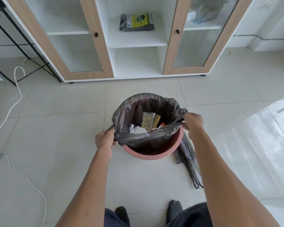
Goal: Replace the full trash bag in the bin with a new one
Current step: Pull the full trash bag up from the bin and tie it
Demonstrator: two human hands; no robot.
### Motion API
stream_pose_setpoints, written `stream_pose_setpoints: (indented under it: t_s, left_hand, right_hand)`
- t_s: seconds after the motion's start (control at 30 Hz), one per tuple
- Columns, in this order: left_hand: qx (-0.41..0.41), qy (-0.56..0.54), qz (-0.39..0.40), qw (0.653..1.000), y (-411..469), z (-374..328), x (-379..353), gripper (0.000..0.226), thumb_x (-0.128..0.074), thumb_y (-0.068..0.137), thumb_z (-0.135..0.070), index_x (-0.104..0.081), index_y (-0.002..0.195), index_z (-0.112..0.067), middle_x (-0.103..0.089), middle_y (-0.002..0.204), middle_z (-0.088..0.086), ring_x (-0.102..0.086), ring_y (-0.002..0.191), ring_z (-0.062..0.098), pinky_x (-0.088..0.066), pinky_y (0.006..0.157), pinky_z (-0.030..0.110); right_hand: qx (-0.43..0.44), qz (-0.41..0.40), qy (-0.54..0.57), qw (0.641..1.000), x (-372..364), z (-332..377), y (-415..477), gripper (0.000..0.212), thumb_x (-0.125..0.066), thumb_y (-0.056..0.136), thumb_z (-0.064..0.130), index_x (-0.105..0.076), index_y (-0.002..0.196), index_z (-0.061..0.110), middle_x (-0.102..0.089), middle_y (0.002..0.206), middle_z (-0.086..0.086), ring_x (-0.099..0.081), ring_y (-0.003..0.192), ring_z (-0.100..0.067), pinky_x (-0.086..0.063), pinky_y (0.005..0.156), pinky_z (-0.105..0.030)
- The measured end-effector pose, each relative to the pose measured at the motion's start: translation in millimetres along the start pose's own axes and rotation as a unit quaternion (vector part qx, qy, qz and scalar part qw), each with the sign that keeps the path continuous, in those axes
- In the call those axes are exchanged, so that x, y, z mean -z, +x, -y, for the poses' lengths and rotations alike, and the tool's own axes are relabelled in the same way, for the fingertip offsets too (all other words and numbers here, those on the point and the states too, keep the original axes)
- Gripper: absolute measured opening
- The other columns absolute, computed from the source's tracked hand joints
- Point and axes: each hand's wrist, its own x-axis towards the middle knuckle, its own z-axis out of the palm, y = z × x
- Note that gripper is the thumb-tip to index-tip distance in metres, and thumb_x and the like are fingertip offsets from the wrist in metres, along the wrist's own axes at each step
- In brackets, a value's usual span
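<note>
A round pink bin stands on the tiled floor, lined with a dark grey trash bag that holds wrappers and white paper. The bag's near edge is lifted off the near rim, while its far edge still wraps the far rim. My left hand grips the bag's edge at the left. At the right side my right hand pinches the bag's edge. A flat, folded dark bag lies on the floor to the right of the bin, partly behind my right forearm.
A white cabinet with two wood-framed glass doors stands behind the bin; a pack of trash bags lies on its middle shelf. A white cable runs over the floor at the left, by a black metal frame. My feet are at the bottom.
</note>
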Motion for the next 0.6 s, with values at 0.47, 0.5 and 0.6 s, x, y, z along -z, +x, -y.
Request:
stream_pose_setpoints:
  t_s: [0.47,0.5,0.6]
  left_hand:
    - [-0.012,0.159,0.080,0.984,33,-26,-14,0.025,-0.058,0.095,-0.034,-0.068,0.089,-0.012,-0.063,0.078,0.006,-0.056,0.058,0.019,-0.046,0.041,0.022]
    - [-0.018,0.156,0.080,0.984,35,-28,-14,0.027,-0.053,0.098,-0.036,-0.068,0.089,-0.014,-0.063,0.079,0.006,-0.056,0.060,0.019,-0.047,0.043,0.023]
    - [-0.038,0.135,0.064,0.988,42,-34,-8,0.024,-0.049,0.100,-0.031,-0.065,0.088,-0.018,-0.062,0.081,0.004,-0.056,0.064,0.018,-0.049,0.048,0.027]
  right_hand:
    - [0.116,0.016,-0.255,0.960,-16,23,-4,0.022,-0.061,0.076,0.019,-0.054,0.057,0.010,-0.056,0.057,-0.006,-0.051,0.056,-0.025,-0.042,0.055,-0.028]
    - [0.125,0.012,-0.259,0.958,-17,23,-3,0.019,-0.061,0.076,0.020,-0.058,0.062,0.007,-0.058,0.060,-0.007,-0.053,0.058,-0.026,-0.042,0.056,-0.028]
    - [0.125,-0.012,-0.208,0.970,-17,26,8,0.016,-0.062,0.079,0.023,-0.066,0.072,0.009,-0.065,0.068,-0.005,-0.058,0.067,-0.025,-0.045,0.062,-0.030]
